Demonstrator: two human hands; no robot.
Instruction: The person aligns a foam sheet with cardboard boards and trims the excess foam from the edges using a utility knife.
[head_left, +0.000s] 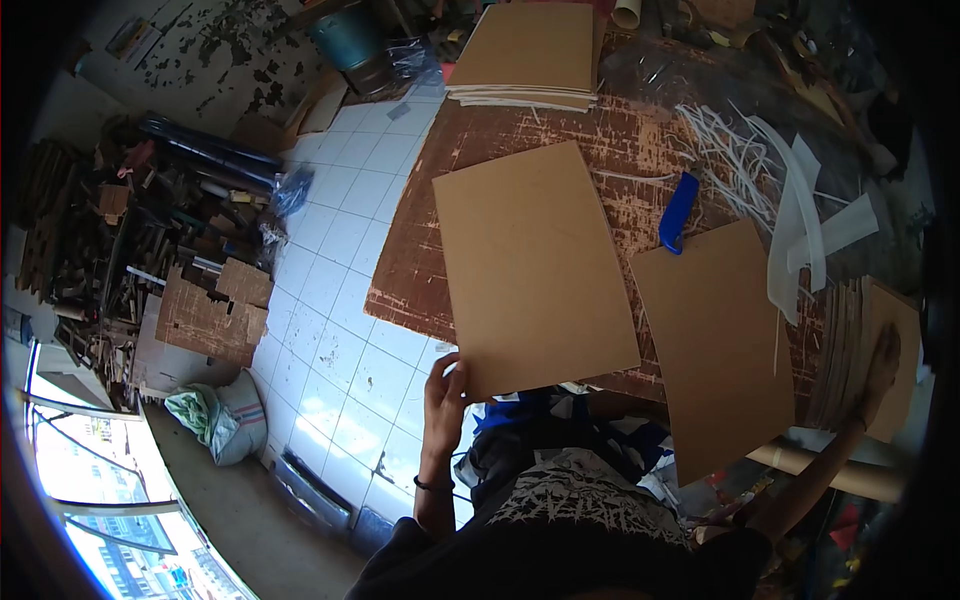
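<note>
Wkshp w/ scarred tbl point(410, 270), offcuts point(725, 150)

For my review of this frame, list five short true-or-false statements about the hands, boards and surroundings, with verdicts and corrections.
1. The left hand holds a brown board near its lower-left corner. True.
2. The right hand rests on the blue tool. False: it rests on the stack at the right; the blue tool lies apart from both hands.
3. Thin white strips lie on the table. True.
4. The floor has black tiles. False: its tiles are white.
5. Another stack of brown boards sits at the table's far side. True.
</note>
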